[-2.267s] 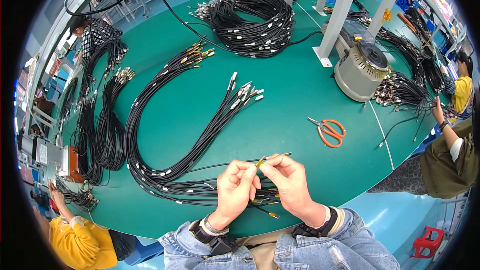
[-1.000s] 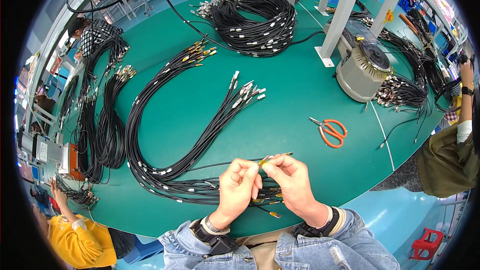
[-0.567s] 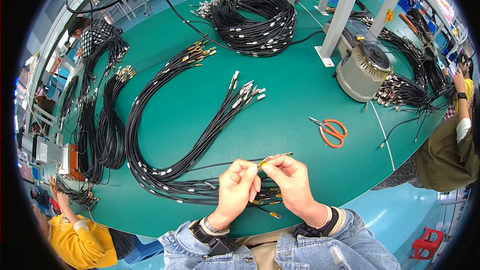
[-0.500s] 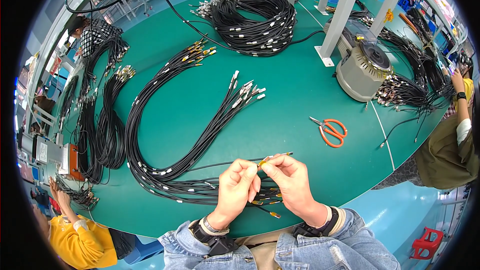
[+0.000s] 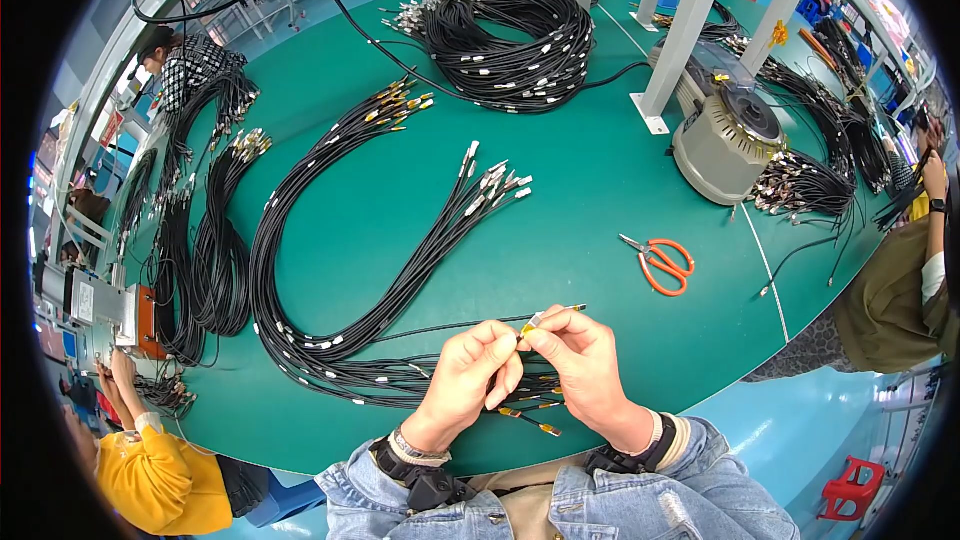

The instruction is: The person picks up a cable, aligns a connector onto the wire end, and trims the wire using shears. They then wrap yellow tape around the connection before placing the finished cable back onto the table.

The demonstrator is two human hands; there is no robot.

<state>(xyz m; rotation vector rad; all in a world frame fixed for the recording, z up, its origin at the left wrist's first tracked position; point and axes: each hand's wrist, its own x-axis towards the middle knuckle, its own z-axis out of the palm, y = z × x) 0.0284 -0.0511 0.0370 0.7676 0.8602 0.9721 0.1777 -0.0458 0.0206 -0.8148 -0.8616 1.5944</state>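
Note:
Both my hands meet over the near edge of the green table (image 5: 560, 230). Thumb and forefinger of my left hand (image 5: 465, 380) pinch a thin black cable just behind its end. My right hand (image 5: 585, 365) pinches the cable's connector (image 5: 531, 324), which is wrapped in yellow tape and has a silvery tip. Its far side is hidden by my fingers. Beneath and left of my hands lies a looped bundle of black cables (image 5: 268, 275) with white labels; several yellow-taped ends (image 5: 549, 430) poke out below my fingers. One more cable end (image 5: 577, 308) shows just beyond my right hand.
Orange-handled scissors (image 5: 672, 266) lie right of centre. Behind them stand a round beige machine (image 5: 722, 155) and grey posts (image 5: 685, 30). A big cable coil (image 5: 510, 80) lies at the back, hanging cable bundles (image 5: 222, 270) at left. Co-workers sit around, one in yellow (image 5: 165, 480).
My left hand has shifted slightly right, and the connector has turned so more of its silvery tip shows. Co-workers at the left and right have moved their hands.

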